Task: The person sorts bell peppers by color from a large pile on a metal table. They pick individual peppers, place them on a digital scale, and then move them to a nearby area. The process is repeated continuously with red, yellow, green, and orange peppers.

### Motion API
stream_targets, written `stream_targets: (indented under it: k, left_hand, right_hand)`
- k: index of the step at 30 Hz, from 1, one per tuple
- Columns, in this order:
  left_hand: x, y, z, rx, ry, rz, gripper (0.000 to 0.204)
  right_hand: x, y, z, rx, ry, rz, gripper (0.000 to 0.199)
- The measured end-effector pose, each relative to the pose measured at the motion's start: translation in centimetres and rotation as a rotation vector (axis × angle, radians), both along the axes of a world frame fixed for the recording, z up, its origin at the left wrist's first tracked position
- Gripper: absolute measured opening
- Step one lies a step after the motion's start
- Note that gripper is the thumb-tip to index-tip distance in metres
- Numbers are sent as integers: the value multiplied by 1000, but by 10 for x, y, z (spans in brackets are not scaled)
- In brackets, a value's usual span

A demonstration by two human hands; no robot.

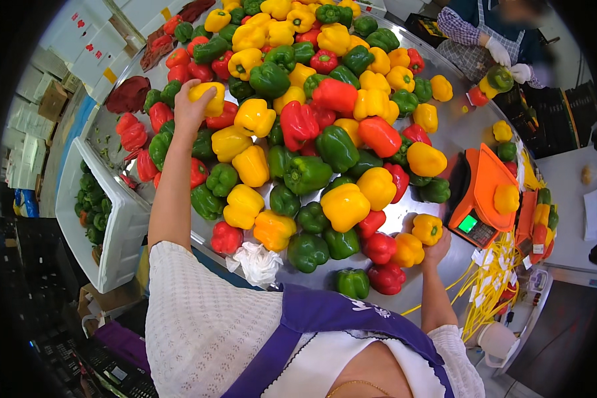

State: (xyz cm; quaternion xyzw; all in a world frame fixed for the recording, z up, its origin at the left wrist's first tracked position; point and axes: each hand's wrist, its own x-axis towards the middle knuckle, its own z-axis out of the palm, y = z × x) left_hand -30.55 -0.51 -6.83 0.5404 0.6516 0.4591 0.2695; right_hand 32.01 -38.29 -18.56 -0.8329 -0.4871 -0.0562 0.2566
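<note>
Head view: metal worktop (444, 132) heaped with red, yellow and green peppers. Left hand (191, 106) reaches far to the worktop's left side, fingers wrapped around a yellow pepper (209, 96) on top of the heap, lifted or about to be, cannot tell which. Right hand (436, 249) at the near right edge, closed under a second yellow pepper (427, 227), holding it just above the worktop beside an orange pepper (408, 251). Orange scale (482, 192) stands at the right edge with one yellow pepper on its pan; yellow ties (491, 282) lie in a bunch near it. White crate (123, 235) of green peppers sits off the left edge. Crumpled white bag (257, 262) at the near edge. A co-worker's gloved hands (511, 61) at the far right corner hold a green pepper. Progress, as judged: sorting looks early to midway, most of the heap is untouched, only a few packed trios show past the scale.
</note>
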Motion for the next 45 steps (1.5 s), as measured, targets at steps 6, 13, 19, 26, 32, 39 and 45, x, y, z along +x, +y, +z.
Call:
stream_targets:
  k: [6,13,19,26,32,39,45]
  left_hand:
    - [66,-30,25,514,911,28,60]
    - [197,-66,66,-343,797,-542,71]
    - [183,-59,7,-78,560,-598,87]
    - [165,-88,23,-226,-319,-587,79]
    - [188,-166,92,-52,-657,-663,71]
    - [319,-263,79,123,-307,-980,72]
    - [295,-278,65,37,-198,-835,61]
  right_hand:
    - [5,-4,-5,-34,-9,-38,43]
    - [3,-1,-3,-24,-24,-48,45]
    - [0,0,-3,-39,-20,-52,42]
    - [44,-11,-21,268,648,-29,14]
    - [-4,15,118,290,958,160,26]
    - [-115,51,207,165,1194,694,75]
    - [10,45,187,396,875,379,73]
